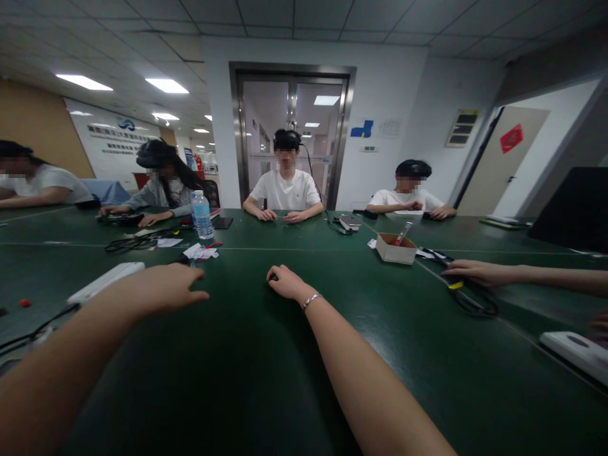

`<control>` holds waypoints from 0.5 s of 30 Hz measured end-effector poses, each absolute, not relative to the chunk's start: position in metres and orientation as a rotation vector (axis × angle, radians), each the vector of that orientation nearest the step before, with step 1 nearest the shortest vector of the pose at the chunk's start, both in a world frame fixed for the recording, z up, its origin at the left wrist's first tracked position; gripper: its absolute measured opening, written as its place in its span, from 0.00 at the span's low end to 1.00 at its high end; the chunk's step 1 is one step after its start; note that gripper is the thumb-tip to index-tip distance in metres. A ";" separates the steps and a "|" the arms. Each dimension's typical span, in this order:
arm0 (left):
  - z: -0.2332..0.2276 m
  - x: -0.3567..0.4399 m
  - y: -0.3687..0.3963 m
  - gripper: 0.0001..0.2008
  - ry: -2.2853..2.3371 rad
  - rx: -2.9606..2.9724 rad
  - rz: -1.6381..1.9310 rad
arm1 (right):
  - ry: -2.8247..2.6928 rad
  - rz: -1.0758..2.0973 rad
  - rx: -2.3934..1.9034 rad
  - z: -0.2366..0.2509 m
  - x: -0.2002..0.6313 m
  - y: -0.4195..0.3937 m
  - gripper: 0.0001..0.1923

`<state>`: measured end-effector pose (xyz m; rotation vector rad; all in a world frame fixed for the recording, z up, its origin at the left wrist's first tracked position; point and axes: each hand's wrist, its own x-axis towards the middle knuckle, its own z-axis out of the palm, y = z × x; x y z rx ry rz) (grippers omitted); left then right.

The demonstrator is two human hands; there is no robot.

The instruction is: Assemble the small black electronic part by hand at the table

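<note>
My right hand [287,282], with a silver bracelet at its wrist, rests at the middle of the green table [228,373]. Its fingers are curled round a small dark object [274,277], mostly hidden, whose kind I cannot make out. Over on the left, my left hand [166,286] reaches forward above the table, thumb apart from the fingers, with nothing visible in it. Just beyond it lie a small black thing [182,259], partly covered by the hand, and some white paper scraps [202,252]. A white power strip [107,282] lies beside my left forearm.
A water bottle [202,216] stands beyond my left hand, near black cables [128,242]. An open cardboard box [396,251] holds a clear tube. At right, another person's hand [479,272] touches the table by coiled cable [475,304]. Several people wearing headsets sit opposite.
</note>
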<state>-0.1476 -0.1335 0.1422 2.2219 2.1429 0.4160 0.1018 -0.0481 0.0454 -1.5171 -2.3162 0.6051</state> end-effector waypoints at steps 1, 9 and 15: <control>0.144 -0.129 -0.124 0.17 1.956 2.337 0.275 | -2.316 0.592 -1.527 0.045 0.102 -0.048 0.10; 0.089 -0.019 -0.028 0.17 1.172 2.465 0.794 | -2.344 0.266 -1.574 0.038 0.106 -0.045 0.15; 0.017 0.023 -0.009 0.17 1.157 1.939 1.204 | -2.424 0.060 -1.672 0.039 0.116 -0.048 0.24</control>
